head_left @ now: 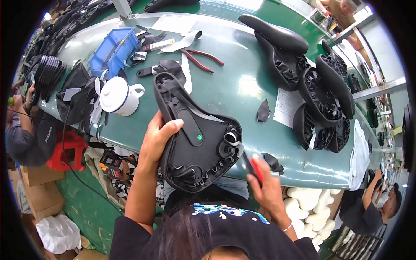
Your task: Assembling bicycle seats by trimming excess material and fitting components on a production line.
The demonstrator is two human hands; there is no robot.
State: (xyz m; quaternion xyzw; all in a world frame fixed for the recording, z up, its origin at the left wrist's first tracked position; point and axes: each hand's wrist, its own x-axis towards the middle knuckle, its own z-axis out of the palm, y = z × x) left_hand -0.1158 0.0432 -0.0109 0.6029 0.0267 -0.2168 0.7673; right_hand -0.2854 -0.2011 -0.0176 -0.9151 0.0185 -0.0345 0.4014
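My left hand (pixel 157 136) is closed on the left edge of a black bicycle saddle (pixel 203 149), with its thumb over the rim. The saddle is underside up, its narrow nose pointing away from me. Gathered cover material lines its inner rim, and a light curled strip (pixel 234 145) stands up at its right side. Beside that edge my right hand (pixel 268 190) is closed round a slim red-and-black utility knife (pixel 256 170). The knife's tip lies close to the saddle's rim; I cannot tell whether they touch.
Red-handled pliers (pixel 201 60), a blue bin (pixel 113 50) and a white enamel mug (pixel 119 97) stand on the green table (pixel 216 91). More saddles (pixel 318 93) are piled at right. White saddle-shaped pads (pixel 310 208) sit below the table edge. Other people work on both sides.
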